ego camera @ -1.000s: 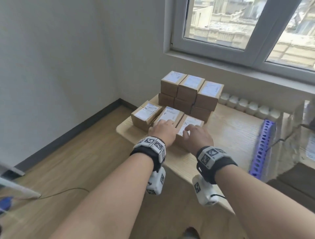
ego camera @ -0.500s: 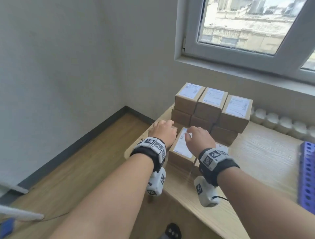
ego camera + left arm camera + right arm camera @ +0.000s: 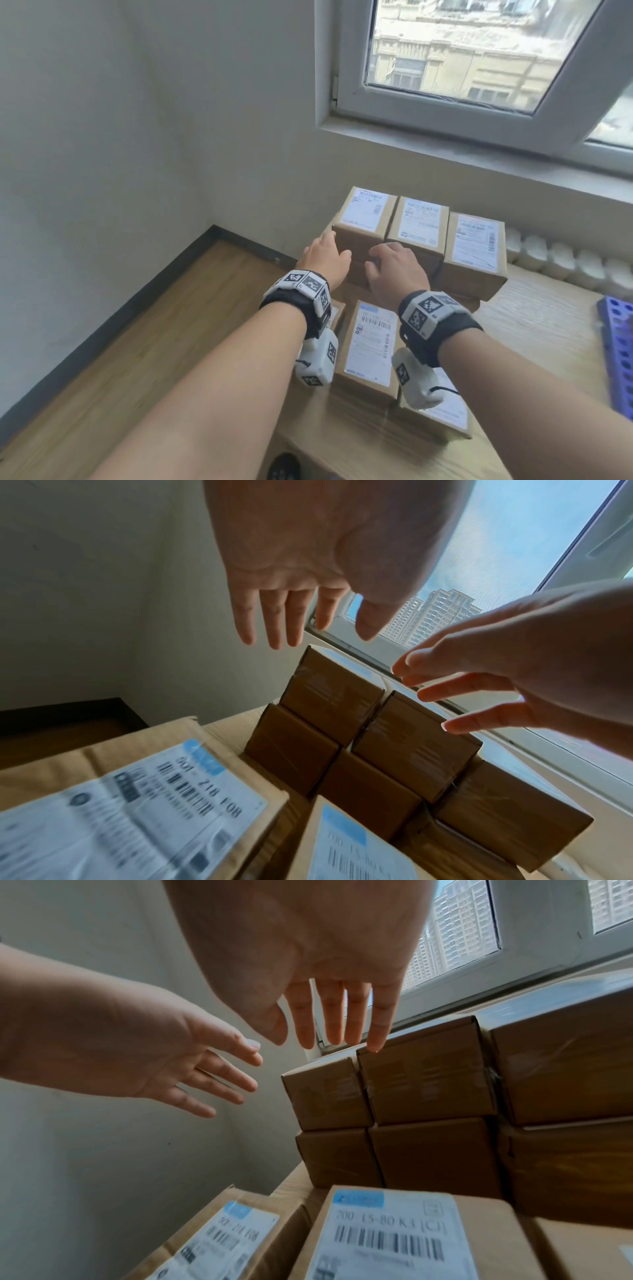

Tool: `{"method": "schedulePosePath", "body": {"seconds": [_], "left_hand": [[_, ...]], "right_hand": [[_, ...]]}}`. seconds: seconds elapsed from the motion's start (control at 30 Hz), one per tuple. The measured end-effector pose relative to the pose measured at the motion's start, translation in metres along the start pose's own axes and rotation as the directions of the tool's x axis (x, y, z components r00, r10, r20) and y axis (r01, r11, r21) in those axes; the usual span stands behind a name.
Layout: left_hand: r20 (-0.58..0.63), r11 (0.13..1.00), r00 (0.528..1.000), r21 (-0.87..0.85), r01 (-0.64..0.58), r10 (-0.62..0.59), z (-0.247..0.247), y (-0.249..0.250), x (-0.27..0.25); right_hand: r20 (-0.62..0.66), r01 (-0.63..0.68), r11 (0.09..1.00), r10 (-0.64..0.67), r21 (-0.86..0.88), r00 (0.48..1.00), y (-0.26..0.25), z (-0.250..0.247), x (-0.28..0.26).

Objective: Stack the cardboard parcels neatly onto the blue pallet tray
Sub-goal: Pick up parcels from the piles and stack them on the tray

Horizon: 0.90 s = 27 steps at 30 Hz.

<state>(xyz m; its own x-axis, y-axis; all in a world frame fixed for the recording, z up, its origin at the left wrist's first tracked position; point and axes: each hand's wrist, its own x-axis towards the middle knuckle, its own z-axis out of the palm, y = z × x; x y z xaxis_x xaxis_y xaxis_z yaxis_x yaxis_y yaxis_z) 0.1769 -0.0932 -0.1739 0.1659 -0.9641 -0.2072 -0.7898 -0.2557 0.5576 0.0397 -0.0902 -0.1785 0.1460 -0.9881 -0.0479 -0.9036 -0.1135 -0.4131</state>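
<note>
Brown cardboard parcels with white labels lie on a wooden table (image 3: 548,329). At the back a stack (image 3: 421,236) stands two high and three wide. A front row lies closer to me, its middle parcel (image 3: 371,346) between my wrists. My left hand (image 3: 327,251) hovers open beside the stack's upper left parcel (image 3: 332,696). My right hand (image 3: 385,260) is open over the front of the same parcels, its little finger (image 3: 377,1045) at a top edge. Neither hand holds anything. The blue pallet tray (image 3: 616,359) shows at the far right edge.
A row of white cylinders (image 3: 565,260) lines the wall behind the table, under the window sill (image 3: 479,154). The table's left and near edges drop to a wooden floor (image 3: 154,342). A grey wall stands close on the left.
Both hands have left the front-row parcels and moved forward and up to the back stack, fingers now spread. The view has moved closer to the table.
</note>
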Motion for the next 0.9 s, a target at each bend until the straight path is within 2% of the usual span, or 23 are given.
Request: {"method": "schedulePosePath", "body": {"seconds": [0.33, 0.47, 0.7, 0.9], "left_hand": [[0.123, 0.961, 0.990, -0.256, 0.105, -0.075, 0.002, 0.000, 0.097], [0.172, 0.947, 0.983, -0.299, 0.118, -0.068, 0.010, 0.002, 0.115], [0.262, 0.907, 0.963, -0.386, 0.170, -0.069, 0.021, -0.010, 0.136], [0.282, 0.887, 0.957, -0.424, 0.182, -0.062, 0.023, -0.016, 0.142]], "right_hand": [[-0.084, -0.043, 0.999, 0.045, 0.019, 0.995, -0.015, 0.008, 0.059], [-0.089, -0.125, 0.991, 0.129, 0.044, 0.988, -0.016, 0.014, 0.067], [-0.122, -0.180, 0.983, 0.184, 0.047, 0.975, -0.017, 0.020, 0.075], [-0.124, -0.237, 0.970, 0.243, 0.056, 0.962, -0.021, 0.020, 0.087]]}}
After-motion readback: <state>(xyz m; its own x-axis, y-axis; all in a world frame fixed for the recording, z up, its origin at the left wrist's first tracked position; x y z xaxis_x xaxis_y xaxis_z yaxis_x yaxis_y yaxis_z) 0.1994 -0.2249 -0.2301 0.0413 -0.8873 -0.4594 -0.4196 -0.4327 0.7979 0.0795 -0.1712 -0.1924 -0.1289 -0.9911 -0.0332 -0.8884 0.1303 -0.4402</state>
